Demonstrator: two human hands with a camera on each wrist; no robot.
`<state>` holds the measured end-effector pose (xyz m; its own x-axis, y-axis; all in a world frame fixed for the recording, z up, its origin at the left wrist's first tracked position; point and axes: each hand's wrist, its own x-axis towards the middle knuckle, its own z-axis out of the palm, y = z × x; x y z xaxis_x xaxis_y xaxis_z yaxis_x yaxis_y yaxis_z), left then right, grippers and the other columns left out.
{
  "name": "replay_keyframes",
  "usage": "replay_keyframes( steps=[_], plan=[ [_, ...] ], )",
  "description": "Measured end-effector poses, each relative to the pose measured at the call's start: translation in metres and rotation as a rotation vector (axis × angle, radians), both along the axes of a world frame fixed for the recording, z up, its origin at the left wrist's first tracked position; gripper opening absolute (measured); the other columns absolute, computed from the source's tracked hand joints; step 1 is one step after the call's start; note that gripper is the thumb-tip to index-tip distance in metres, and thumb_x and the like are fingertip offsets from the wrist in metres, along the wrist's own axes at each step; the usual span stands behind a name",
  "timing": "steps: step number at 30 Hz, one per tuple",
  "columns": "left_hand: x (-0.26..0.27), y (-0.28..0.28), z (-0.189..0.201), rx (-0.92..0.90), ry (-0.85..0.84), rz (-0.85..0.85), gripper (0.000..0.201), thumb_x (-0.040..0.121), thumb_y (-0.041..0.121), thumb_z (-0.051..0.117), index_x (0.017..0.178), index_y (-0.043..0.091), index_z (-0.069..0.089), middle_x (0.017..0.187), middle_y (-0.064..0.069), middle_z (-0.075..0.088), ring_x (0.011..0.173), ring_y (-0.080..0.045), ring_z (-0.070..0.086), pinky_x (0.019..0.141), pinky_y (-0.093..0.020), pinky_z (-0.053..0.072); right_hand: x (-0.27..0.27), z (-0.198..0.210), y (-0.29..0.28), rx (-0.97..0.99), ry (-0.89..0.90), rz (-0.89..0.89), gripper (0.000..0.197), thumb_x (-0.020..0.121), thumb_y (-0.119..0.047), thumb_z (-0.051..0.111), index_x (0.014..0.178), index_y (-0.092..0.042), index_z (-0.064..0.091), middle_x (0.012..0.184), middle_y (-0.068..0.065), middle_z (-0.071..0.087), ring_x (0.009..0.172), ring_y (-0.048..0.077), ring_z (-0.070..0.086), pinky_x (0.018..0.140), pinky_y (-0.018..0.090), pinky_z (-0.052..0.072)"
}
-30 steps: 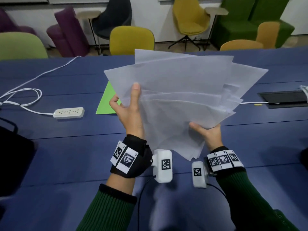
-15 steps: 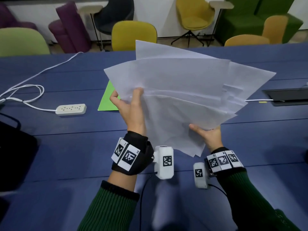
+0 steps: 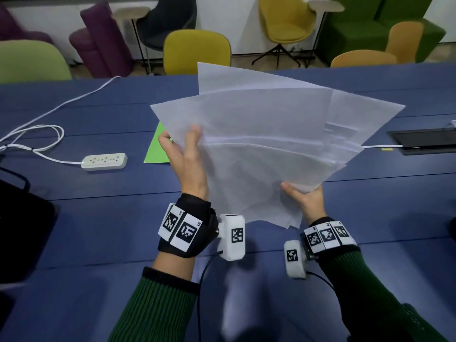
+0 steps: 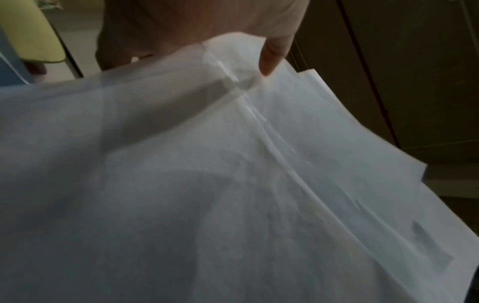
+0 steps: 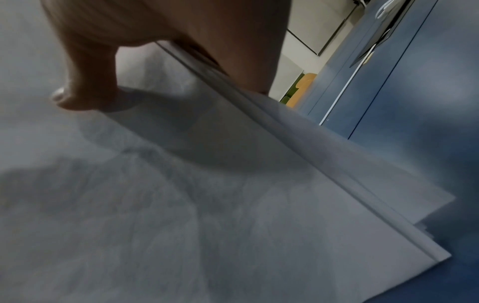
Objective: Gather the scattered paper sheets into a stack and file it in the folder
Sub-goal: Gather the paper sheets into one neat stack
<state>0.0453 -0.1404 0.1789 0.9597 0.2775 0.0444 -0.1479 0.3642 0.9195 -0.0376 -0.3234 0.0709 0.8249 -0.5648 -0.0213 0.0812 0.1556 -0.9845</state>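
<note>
A fanned bundle of several white paper sheets [image 3: 266, 144] is held up above the blue table [image 3: 98, 218]. My left hand [image 3: 187, 154] grips its left edge, thumb on top of the sheets and fingers behind. My right hand [image 3: 301, 196] pinches the lower right edge, thumb on top. The sheets are uneven, their corners splayed. In the left wrist view the thumb tip [image 4: 272, 59] presses the paper sheets [image 4: 233, 184]. The right wrist view shows my thumb [image 5: 83, 90] on the paper sheets [image 5: 207, 205]. The green folder [image 3: 158, 149] lies flat on the table, mostly hidden behind my left hand and the paper.
A white power strip [image 3: 104, 161] with its cable [image 3: 37, 137] lies at the left. A dark tablet-like panel [image 3: 429, 144] sits at the right edge. A black object [image 3: 22, 230] is at the near left. Chairs [image 3: 197, 50] line the far side.
Both hands stayed on the sheets; the bundle has tilted slightly, its right corner rising and spreading further right. My left thumb slid a little along the paper's edge.
</note>
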Motion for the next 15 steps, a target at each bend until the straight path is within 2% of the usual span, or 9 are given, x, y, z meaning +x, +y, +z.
replay_keyframes(
  steps=[1,4,6,8,10,13,14,15],
  plan=[
    [-0.001,0.0,0.001,0.02,-0.01,-0.02,0.021,0.086,-0.003,0.051,0.096,0.008,0.038,0.082,0.01,0.048,0.061,0.012,0.049,0.064,-0.001,0.039,0.0,0.0,0.0,-0.017,0.01,0.001,0.037,0.066,0.012,0.07,0.081,-0.019,0.057,0.062,-0.023,0.068,0.064,-0.009,0.065,0.063,0.007,0.05],
    [0.002,0.004,0.0,0.045,0.004,-0.051,0.022,0.08,-0.004,0.049,0.079,0.016,0.038,0.078,0.01,0.045,0.062,0.005,0.046,0.061,-0.003,0.037,0.0,-0.001,0.0,-0.044,0.035,0.027,0.039,0.066,0.013,0.07,0.082,-0.02,0.058,0.064,-0.022,0.069,0.065,-0.008,0.065,0.065,0.009,0.052],
    [0.003,0.007,0.0,0.007,-0.051,-0.077,0.014,0.077,0.005,0.048,0.081,0.016,0.04,0.082,0.008,0.046,0.076,-0.004,0.046,0.071,-0.009,0.038,0.0,-0.001,-0.001,-0.048,0.039,0.039,0.038,0.067,0.014,0.07,0.082,-0.019,0.059,0.065,-0.022,0.07,0.066,-0.007,0.065,0.064,0.009,0.052],
    [0.002,0.01,0.005,-0.012,-0.181,-0.109,0.015,0.079,0.018,0.053,0.091,0.016,0.044,0.089,0.006,0.049,0.088,-0.011,0.046,0.083,-0.018,0.04,0.0,0.0,-0.003,-0.04,0.033,0.048,0.034,0.06,0.003,0.077,0.082,-0.017,0.06,0.064,-0.021,0.07,0.065,-0.007,0.066,0.063,0.009,0.051],
    [0.001,0.013,0.009,0.009,-0.304,-0.113,0.02,0.08,0.027,0.055,0.094,0.017,0.046,0.091,0.004,0.052,0.089,-0.012,0.049,0.086,-0.023,0.042,-0.001,0.002,-0.004,-0.018,0.042,0.049,0.035,0.056,-0.006,0.078,0.083,-0.017,0.059,0.062,-0.022,0.069,0.064,-0.008,0.065,0.061,0.007,0.05],
    [-0.003,0.011,0.013,0.036,-0.396,-0.131,0.013,0.082,0.023,0.055,0.092,0.017,0.049,0.088,0.004,0.056,0.083,-0.006,0.053,0.082,-0.022,0.044,0.0,-0.001,-0.006,-0.003,0.038,0.028,0.034,0.069,0.011,0.07,0.084,-0.017,0.058,0.061,-0.023,0.068,0.062,-0.01,0.064,0.06,0.006,0.049],
    [-0.006,0.009,0.014,0.061,-0.416,-0.169,0.012,0.082,0.02,0.055,0.094,0.018,0.051,0.089,0.007,0.059,0.084,-0.004,0.055,0.083,-0.021,0.045,-0.001,-0.001,-0.006,0.005,0.03,0.037,0.031,0.068,0.006,0.073,0.086,-0.014,0.058,0.062,-0.023,0.068,0.063,-0.01,0.064,0.061,0.006,0.049],
    [-0.007,0.008,0.013,0.092,-0.417,-0.207,0.015,0.082,0.017,0.056,0.096,0.019,0.051,0.091,0.01,0.062,0.086,-0.002,0.057,0.084,-0.02,0.046,-0.001,0.0,-0.006,0.019,0.023,0.035,0.034,0.062,-0.006,0.08,0.088,-0.011,0.059,0.064,-0.023,0.069,0.065,-0.009,0.065,0.061,0.006,0.049]
  ],
)
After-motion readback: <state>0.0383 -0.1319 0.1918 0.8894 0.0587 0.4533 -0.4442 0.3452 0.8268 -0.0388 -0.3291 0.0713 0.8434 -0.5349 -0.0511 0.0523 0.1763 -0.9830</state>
